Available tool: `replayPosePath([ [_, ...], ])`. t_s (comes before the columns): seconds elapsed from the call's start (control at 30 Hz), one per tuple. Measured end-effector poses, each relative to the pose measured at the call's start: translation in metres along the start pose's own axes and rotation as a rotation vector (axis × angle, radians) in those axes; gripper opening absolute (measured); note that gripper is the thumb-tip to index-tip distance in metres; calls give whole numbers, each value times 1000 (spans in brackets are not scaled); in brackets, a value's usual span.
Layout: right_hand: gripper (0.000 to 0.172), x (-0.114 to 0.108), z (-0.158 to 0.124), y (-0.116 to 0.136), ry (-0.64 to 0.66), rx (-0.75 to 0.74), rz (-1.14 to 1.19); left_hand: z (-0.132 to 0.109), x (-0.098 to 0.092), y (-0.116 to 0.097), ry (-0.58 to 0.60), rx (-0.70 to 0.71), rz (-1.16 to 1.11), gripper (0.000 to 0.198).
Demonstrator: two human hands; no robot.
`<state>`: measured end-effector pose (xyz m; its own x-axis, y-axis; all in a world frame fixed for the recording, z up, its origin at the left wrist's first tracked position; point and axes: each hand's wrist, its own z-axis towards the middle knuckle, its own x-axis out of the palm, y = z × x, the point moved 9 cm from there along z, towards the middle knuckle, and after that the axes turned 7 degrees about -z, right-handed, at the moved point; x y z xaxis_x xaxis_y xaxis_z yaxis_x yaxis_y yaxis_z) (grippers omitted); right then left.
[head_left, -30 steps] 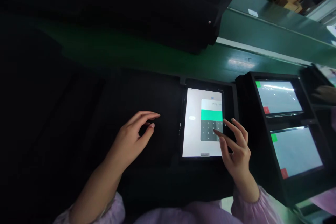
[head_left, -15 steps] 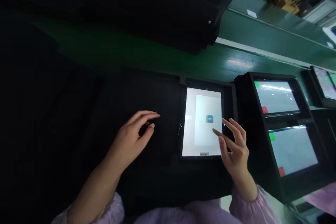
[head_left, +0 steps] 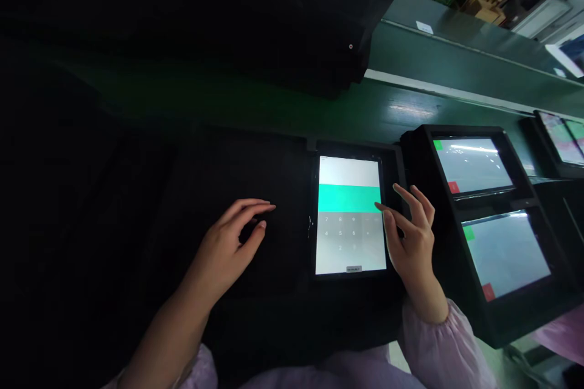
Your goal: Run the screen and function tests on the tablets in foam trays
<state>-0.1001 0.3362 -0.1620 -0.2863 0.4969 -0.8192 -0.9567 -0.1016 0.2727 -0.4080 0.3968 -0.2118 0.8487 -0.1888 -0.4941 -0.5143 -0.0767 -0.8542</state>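
Observation:
A tablet-like touchscreen [head_left: 340, 255] lies in a black holder, lit with a white top, a turquoise band and a grey number keypad. My right hand [head_left: 413, 234] is at the screen's right edge, fingers spread and holding nothing. Its index fingertip is over the right end of the turquoise band; whether it touches the glass I cannot tell. To the left of the screen, my left hand [head_left: 235, 237] hovers over or rests on the dark surface, empty, with thumb and fingers apart.
Right of the holder, a black stand [head_left: 456, 213] carries two lit screens with green and red corner marks. Another screen [head_left: 561, 137] stands farther right. Behind runs a green bench surface [head_left: 410, 103]. A large black box-like shape [head_left: 274, 24] is at the top.
The touchscreen has switched from a pale page with a blue icon to a keypad with a turquoise band. My right hand has drawn up and back towards the screen's edge. My left hand stays about where it was.

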Motion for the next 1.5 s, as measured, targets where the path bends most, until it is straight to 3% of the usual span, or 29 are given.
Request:
replayPosePath([
  [0.33,31,23,-3,4,121,-59,-14,1,0,-1,8,-20,9,43],
  [0.5,32,14,-2,-4,20,7,-62,2,1,-1,0,-4,13,41],
  [0.7,31,22,-2,3,88,-58,-35,1,1,2,7,-18,11,45],
  [0.83,30,10,-1,1,-9,-19,-43,1,1,-1,7,-8,23,45],
  [1.07,29,14,-9,55,166,-227,99,0,2,-2,30,-9,20,45],
  [1.3,30,27,-7,73,235,-282,61,-1,2,-1,18,37,25,41],
  [1.37,30,25,-4,69,220,-280,51,-1,2,0,15,33,15,41],
  [1.5,30,4,5,27,-1,-76,-8,0,2,-1,19,34,19,41],
])
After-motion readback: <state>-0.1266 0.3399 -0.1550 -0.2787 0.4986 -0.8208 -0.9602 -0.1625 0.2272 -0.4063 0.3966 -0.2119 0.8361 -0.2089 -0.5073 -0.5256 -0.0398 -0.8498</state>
